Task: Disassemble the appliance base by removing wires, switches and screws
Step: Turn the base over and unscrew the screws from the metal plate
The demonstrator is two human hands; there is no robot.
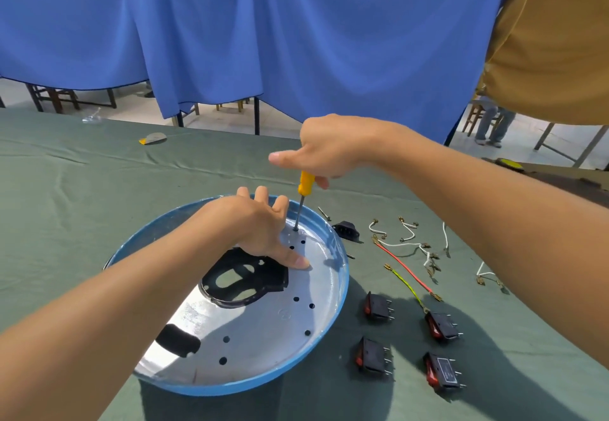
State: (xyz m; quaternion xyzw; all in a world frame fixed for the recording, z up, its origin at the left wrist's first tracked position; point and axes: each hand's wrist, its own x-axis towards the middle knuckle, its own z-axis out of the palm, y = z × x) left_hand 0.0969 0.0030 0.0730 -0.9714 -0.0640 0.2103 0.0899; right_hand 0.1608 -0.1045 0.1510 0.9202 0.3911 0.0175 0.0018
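The round appliance base, blue-rimmed with a shiny metal inside, lies on the green cloth. My left hand presses flat on its inner surface, fingers spread, thumb beside a black cut-out. My right hand grips the yellow-handled screwdriver upright, its tip on a screw near the base's far rim. To the right lie several black rocker switches and loose wires, red, white and yellow-green. A black socket and a removed screw lie beside the rim.
Green cloth covers the table. A small yellow-grey object and a clear scrap lie at the far left. Blue curtains hang behind. A person in a tan shirt stands at the right. Chairs stand beyond.
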